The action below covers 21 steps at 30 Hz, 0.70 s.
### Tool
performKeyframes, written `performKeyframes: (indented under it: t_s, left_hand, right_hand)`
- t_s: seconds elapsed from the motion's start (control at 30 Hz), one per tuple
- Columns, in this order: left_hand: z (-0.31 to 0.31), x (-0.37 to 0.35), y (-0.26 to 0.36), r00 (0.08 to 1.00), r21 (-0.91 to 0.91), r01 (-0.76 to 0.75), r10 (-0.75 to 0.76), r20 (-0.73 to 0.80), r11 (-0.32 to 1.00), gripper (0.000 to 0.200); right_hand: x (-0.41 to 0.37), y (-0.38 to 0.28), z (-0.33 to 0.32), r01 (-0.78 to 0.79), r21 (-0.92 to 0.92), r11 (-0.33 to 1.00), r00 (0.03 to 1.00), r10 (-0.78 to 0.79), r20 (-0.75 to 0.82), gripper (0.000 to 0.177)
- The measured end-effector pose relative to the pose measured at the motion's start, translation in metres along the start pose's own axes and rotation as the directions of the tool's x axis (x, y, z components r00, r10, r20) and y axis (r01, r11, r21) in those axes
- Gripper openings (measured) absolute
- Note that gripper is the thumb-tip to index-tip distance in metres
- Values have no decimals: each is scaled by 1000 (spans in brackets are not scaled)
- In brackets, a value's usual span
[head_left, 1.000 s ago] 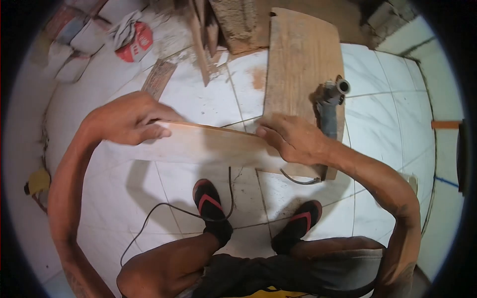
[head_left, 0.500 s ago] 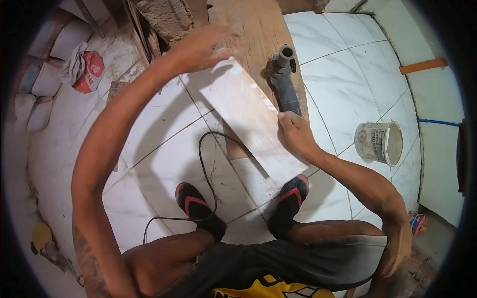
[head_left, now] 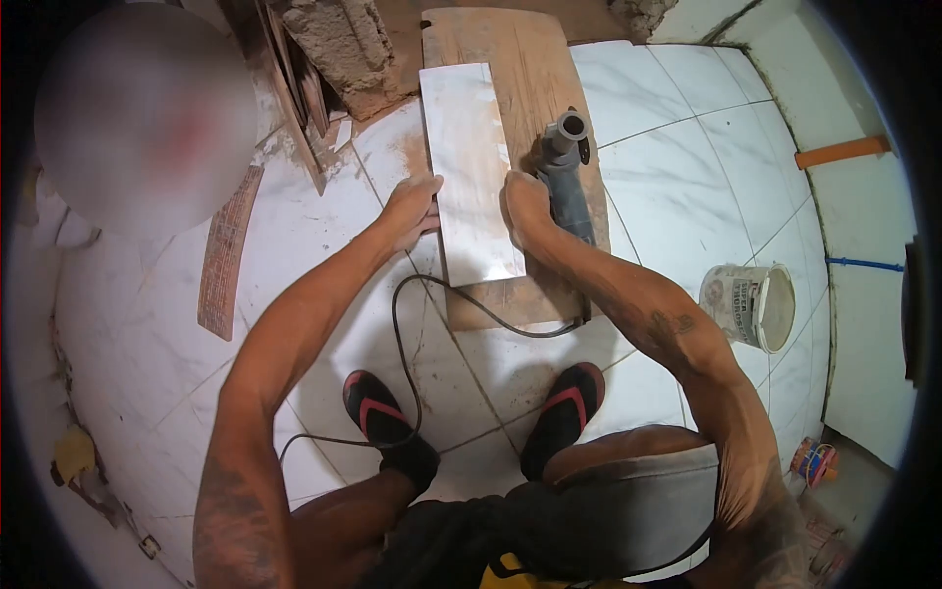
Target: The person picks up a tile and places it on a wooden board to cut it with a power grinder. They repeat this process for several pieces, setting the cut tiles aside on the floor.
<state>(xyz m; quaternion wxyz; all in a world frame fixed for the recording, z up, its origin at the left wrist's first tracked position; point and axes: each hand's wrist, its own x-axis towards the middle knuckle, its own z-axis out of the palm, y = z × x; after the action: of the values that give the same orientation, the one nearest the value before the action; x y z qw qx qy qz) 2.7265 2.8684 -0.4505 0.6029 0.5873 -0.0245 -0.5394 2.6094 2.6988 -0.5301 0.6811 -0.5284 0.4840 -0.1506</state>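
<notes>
A long white tile piece (head_left: 469, 177) with brownish dust on its face lies lengthwise over a wooden board (head_left: 530, 49), its left edge overhanging the board's side. My left hand (head_left: 412, 210) is closed on the tile's left edge, thumb on top and fingers underneath. On the opposite long edge, my right hand (head_left: 528, 204) grips the tile with its fingers mostly hidden. Just right of that hand, a grey power tool (head_left: 564, 182) rests on the board. Its dark cord (head_left: 397, 324) loops across the floor between board and feet.
A white bucket (head_left: 751, 306) lies tipped on the tiled floor at right. A narrow brown-backed strip (head_left: 228, 255) lies at left. Rough masonry (head_left: 339, 49) and leaning boards stand at the back. A blurred round patch covers the upper left. My feet stand below the board.
The tile has turned from a slant to nearly lengthwise and come down over the board. My left hand has moved from its far end to its left edge.
</notes>
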Motion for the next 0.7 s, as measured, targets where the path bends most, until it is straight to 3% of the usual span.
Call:
performKeyframes:
  t_s: [0.07,0.17,0.23,0.3,0.37,0.43,0.53,0.57,0.7]
  left_hand:
    - [4,16,-4,1000,-152,-18,15,-22,988,36]
    - [10,39,-13,981,-223,-188,174,-79,956,35]
    - [12,42,-13,983,-297,-184,166,-84,937,35]
    - [17,48,-7,983,-336,-178,154,-97,925,34]
    - [21,53,-3,982,-351,-171,133,-131,920,33]
    - [22,52,0,981,-247,-181,155,-121,952,34]
    - [28,54,-1,976,-135,-177,155,-154,975,32]
    - [28,58,-4,973,-99,-171,152,-172,980,30]
    - [15,80,-11,973,302,-109,165,-164,947,27]
  right_hand:
    - [-24,-41,7,-11,84,996,999,8,34,20]
    - [-13,-45,8,-58,141,988,997,51,54,21]
    - [-4,-36,-4,124,-240,963,985,-91,145,22]
    - [-16,-48,-28,348,-514,784,933,-239,269,26]
    - [-87,-97,-62,564,-658,499,825,-368,429,39]
    - [-103,-85,-91,588,-699,407,781,-509,361,40]
    - [-103,-66,-126,474,-873,114,774,-526,352,55]
    - [-99,-61,-131,448,-881,150,813,-477,332,70]
    - [-78,-51,-123,247,-900,359,955,-249,163,68]
